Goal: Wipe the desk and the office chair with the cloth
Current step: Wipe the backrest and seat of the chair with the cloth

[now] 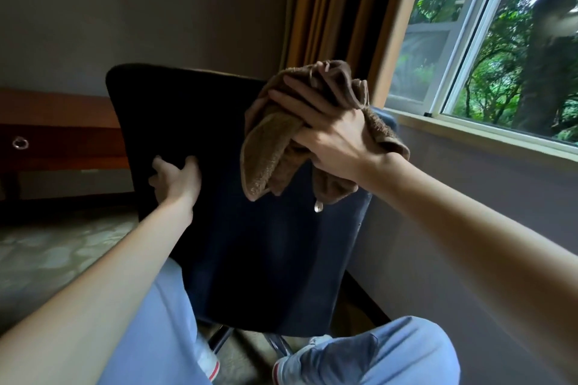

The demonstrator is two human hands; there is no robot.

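The dark blue back of the office chair [256, 244] fills the middle of the view, tilted toward me. My left hand [175, 178] grips the left edge of the backrest, fingers curled round it. My right hand [328, 131] holds a bunched brown terry cloth [269, 153] near the chair's upper right corner; the cloth hangs down over the backrest. The wooden desk [56, 134] with a ring-pull drawer stands at the far left, behind the chair.
A window [488, 50] with a sill is on the right, a brown curtain [337, 6] beside it. The chair's metal base [247, 341] shows between my knees in light blue trousers. Patterned carpet [47, 259] lies at left.
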